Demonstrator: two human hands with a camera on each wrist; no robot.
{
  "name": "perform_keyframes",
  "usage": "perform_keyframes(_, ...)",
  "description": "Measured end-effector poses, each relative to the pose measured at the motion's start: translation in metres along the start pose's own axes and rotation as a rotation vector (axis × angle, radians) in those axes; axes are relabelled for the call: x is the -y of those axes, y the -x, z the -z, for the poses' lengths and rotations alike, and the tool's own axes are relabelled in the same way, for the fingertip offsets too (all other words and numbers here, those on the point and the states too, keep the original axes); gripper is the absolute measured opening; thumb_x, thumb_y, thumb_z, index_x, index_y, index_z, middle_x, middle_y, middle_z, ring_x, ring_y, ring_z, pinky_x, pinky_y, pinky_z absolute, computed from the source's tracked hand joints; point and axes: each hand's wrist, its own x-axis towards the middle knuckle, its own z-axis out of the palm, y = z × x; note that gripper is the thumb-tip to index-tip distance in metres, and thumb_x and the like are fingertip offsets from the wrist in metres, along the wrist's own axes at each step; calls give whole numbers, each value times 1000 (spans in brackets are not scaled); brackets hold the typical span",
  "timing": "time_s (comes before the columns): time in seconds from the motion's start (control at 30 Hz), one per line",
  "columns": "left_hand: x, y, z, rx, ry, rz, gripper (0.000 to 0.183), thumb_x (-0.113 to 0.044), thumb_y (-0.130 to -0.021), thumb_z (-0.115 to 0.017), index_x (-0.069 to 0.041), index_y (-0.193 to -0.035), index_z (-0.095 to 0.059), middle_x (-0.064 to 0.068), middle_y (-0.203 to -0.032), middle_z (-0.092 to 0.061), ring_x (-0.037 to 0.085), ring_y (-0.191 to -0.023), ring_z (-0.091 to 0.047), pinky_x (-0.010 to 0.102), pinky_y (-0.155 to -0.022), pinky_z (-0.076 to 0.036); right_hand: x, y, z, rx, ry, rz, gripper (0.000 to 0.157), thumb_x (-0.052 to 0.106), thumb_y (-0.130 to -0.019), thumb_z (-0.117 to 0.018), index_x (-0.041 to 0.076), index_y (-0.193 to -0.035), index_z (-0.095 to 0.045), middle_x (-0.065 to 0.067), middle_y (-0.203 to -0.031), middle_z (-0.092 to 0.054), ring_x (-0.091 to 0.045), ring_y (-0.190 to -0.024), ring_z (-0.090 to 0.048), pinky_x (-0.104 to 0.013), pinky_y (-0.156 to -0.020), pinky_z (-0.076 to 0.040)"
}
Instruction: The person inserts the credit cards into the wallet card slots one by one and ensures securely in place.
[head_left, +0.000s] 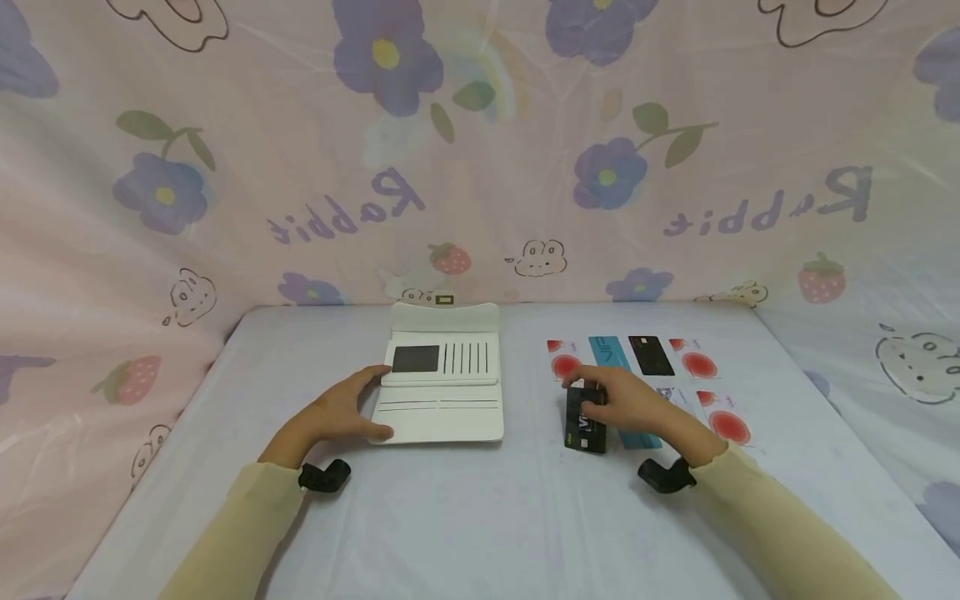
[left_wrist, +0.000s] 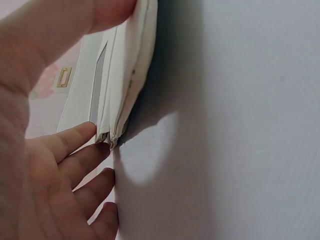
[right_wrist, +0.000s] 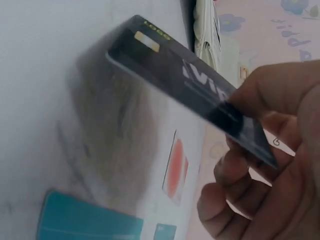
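Observation:
A white wallet [head_left: 471, 417] lies unfolded on the table, its card slots and a dark window panel facing up. At its left edge is my left hand [head_left: 341, 412], thumb on the near corner and fingertips touching the side farther up. In the left wrist view, the thumb overlaps the wallet [left_wrist: 135, 65] and the other fingers stay spread along its edge. My right hand [head_left: 626, 404] pinches a black VIP card [head_left: 576, 421] between thumb and fingers. The right wrist view shows the black card [right_wrist: 165, 75] tilted above the table, its chip and yellow lettering at the far end.
Behind and beside the right hand lie several cards: a blue card [head_left: 609, 350], a black card [head_left: 652, 357] and white cards with red circles [head_left: 699, 364]. Another red-circle card [head_left: 727, 427] is right of the wrist. A patterned curtain [head_left: 480, 150] hangs behind the white table [head_left: 465, 525].

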Motion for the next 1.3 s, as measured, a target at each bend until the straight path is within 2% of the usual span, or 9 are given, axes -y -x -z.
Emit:
perform_keyframes(0.23,2,-1,0,2,-8,1,104,-44,-64,-84,-13,-149,-32,17,-154,-34,38,-143,-30,56,-114,-28,8,-1,2,-18,-30,21,30,8,-86,-61,18,-114,-60,5,-70,-52,-11,-61,-48,-24,-52,-43)
perform_keyframes(0.37,2,-1,1,1,-2,-4,104,-43,-64,-84,-13,-148,-32,17,-154,-34,38,-143,-30,56,-114,-28,16,-4,3,-62,-38,28,28,10,-84,-62,18,-110,-59,5,-69,-53,-11,-61,-48,-25,-52,-43)
perform_keyframes(0.7,2,-2,1,-4,-5,-10,104,-44,-63,-85,-14,-148,-33,17,-153,-35,37,-143,-31,55,-114,-28,31,-17,1,-199,-99,121,20,5,-81,-63,16,-96,-59,9,-62,-55,-8,-58,-48,-22,-52,-42)
perform_keyframes(0.9,-1,-2,3,4,-19,1,105,-46,-64,-84,-13,-149,-32,18,-153,-34,39,-142,-30,57,-113,-29,43,-27,-2,-234,-145,81,16,7,-82,-64,15,-94,-59,8,-60,-57,-11,-60,-50,-25,-57,-44)
perform_keyframes(1.1,-2,-1,3,6,-18,10,105,-46,-64,-85,-14,-149,-32,18,-154,-34,39,-143,-30,57,-113,-29,53,-40,-9,-232,-218,24,20,7,-86,-64,15,-104,-64,3,-59,-53,-11,-50,-42,-24,-49,-37)
perform_keyframes(1.2,-2,-1,3,5,-22,6,105,-45,-64,-85,-14,-149,-32,18,-153,-34,39,-142,-30,57,-113,-29,60,-47,-15,-223,-266,-3,21,7,-87,-64,14,-107,-65,-1,-63,-58,-12,-51,-50,-27,-49,-45)
perform_keyframes(1.3,-2,-1,3,3,-24,5,105,-45,-64,-85,-13,-149,-32,19,-153,-34,40,-142,-30,57,-113,-29,66,-56,-21,-200,-352,-29,21,6,-86,-66,10,-107,-65,-6,-74,-66,-13,-58,-59,-36,-55,-55)
